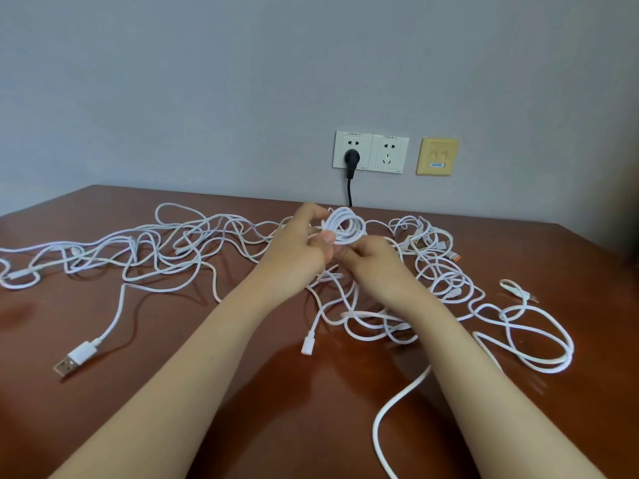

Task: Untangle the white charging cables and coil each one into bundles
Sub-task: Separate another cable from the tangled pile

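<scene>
A small coil of white cable [345, 227] is held up above the middle of the table. My left hand [301, 248] grips its left side, thumb pressed on the loops. My right hand [371, 261] sits just below and right of the coil, fingers curled round the cable strand leading out of it. Several tangled white charging cables [166, 257] sprawl across the brown table [173, 392], left and right of my hands. A USB plug [69, 363] lies at the front left, and a small white connector [307, 344] lies between my forearms.
A loose cable loop [539, 340] lies at the right, and one strand [394, 402] runs off the front edge. On the wall behind are two white sockets [371, 152], a black plug [351, 158] with its cord, and a yellow data plate [437, 156].
</scene>
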Available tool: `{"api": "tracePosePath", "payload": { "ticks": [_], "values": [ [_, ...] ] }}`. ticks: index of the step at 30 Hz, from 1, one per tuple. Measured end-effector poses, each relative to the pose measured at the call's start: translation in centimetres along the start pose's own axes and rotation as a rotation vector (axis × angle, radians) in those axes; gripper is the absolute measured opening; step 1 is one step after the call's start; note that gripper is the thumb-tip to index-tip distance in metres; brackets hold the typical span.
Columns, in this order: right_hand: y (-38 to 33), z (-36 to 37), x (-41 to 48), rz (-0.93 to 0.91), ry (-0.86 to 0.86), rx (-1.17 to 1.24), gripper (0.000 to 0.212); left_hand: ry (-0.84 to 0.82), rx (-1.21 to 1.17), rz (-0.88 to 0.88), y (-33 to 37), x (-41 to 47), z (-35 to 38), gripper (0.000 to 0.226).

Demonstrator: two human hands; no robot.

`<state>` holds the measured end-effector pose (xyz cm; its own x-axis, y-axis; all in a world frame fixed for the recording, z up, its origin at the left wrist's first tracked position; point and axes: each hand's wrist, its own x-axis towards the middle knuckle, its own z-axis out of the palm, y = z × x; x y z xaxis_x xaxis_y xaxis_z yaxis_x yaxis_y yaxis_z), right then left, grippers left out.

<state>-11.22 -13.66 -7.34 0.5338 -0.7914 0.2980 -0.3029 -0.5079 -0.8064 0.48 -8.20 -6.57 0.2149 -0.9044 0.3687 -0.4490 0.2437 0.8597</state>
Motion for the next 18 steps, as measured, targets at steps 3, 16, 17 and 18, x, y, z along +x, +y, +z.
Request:
{"api": "tracePosePath", "payload": {
  "ticks": [3,16,17,18],
  "values": [
    [0.3,1.1,0.2,-0.034,0.017,-0.289,0.037,-0.02,-0.137,-0.042,0.2,-0.1,0.7,0.02],
    [-1.0,1.5,-0.7,-0.418,0.171,-1.004,0.013,0.173,0.388,-0.126,-1.0,0.7,-1.2,0.009],
    [-1.1,1.6,-0.7,-0.431,0.191,-1.032,0.022,0.168,0.414,-0.118,-1.0,0.7,-1.1,0.011],
    [-1.3,1.7,-0.9,-0.444,0.214,-1.036,0.03,0.163,0.436,-0.107,-1.1,0.6,-1.1,0.013]
  ]
}}
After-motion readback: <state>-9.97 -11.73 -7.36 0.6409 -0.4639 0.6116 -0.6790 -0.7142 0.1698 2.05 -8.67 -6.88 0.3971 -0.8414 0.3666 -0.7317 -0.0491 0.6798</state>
